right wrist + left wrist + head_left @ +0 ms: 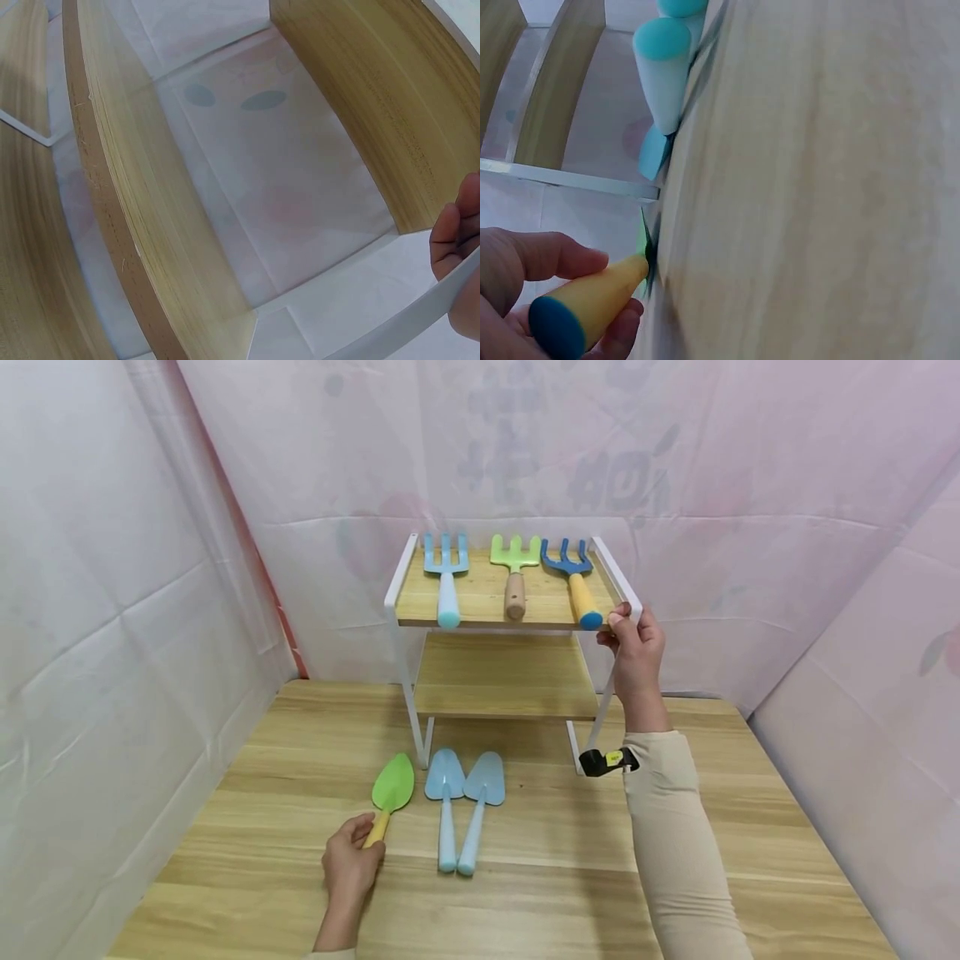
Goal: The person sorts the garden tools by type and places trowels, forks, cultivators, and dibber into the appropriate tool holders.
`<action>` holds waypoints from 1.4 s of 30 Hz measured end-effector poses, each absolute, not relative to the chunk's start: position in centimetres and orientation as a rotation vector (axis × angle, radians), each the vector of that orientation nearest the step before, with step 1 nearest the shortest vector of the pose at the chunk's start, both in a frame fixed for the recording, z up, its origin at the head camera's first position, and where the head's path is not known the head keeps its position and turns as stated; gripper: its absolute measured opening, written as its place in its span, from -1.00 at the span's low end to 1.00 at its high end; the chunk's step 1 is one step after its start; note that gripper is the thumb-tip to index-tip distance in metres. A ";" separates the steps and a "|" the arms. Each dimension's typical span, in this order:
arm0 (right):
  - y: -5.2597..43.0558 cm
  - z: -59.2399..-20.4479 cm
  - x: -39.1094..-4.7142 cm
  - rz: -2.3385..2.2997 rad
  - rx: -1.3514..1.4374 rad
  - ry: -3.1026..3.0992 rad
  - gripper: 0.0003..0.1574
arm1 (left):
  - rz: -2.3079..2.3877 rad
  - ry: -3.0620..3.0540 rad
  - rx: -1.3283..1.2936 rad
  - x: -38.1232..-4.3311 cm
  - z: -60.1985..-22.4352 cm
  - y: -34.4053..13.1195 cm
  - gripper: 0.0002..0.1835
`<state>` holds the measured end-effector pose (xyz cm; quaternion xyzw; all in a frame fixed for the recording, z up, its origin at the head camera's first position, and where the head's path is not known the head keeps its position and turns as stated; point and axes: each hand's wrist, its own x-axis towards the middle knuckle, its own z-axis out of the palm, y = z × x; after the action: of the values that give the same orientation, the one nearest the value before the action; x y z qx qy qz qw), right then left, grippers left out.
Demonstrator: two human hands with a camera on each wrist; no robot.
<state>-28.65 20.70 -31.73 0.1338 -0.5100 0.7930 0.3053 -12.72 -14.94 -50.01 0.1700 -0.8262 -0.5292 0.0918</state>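
Note:
In the head view my left hand [351, 860] pinches the yellow handle of a green trowel [393, 783] at the table's left; the left wrist view shows the handle's blue end [557, 328] between thumb and fingers. My right hand [637, 647] grips the front right corner of a two-tier shelf rack [502, 672], its fingers around the white frame. Closest to that hand on the top tier is a dark blue hand fork [581, 597] with a yellow handle. A green hand fork [515, 564] and a light blue hand fork [447, 581] lie further left.
Two light blue trowels [446, 814] [480, 818] lie side by side on the wooden table [540, 910], in front of the rack. The lower tier [502, 672] is bare wood. White printed sheets [750, 552] hang behind and at both sides.

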 end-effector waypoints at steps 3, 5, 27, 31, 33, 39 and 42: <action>20.7 -31.8 -28.7 2.097 0.352 -1.351 -0.85 | -1.562 -2.412 0.512 -12.7 -49.7 -14.8 -0.55; 20.7 -31.8 -28.7 2.101 0.350 -1.347 -0.85 | -1.561 -2.386 0.525 -12.7 -49.5 -14.9 -0.55; 20.5 -31.9 -28.7 2.135 0.328 -1.371 -0.87 | -1.623 -1.859 0.506 -10.7 -49.0 -14.5 -0.59; 20.4 -31.9 -28.8 2.121 0.333 -1.379 -0.87 | -1.631 -1.795 0.485 -10.4 -48.7 -14.4 -0.61; 20.4 -31.8 -28.7 2.119 0.331 -1.382 -0.87 | -1.632 -1.780 0.473 -10.4 -48.6 -14.4 -0.61; 20.5 -31.8 -28.6 2.115 0.330 -1.384 -0.87 | -1.636 -1.712 0.410 -10.0 -48.7 -14.0 -0.62; 20.6 -31.8 -28.5 2.116 0.333 -1.373 -0.87 | -1.612 -1.697 0.351 -10.1 -50.2 -14.2 -0.60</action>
<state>-28.48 20.58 -31.83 0.1252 -0.5158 0.7949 0.2939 -10.05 -14.21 -50.21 0.1374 -0.6638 -0.6306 0.3779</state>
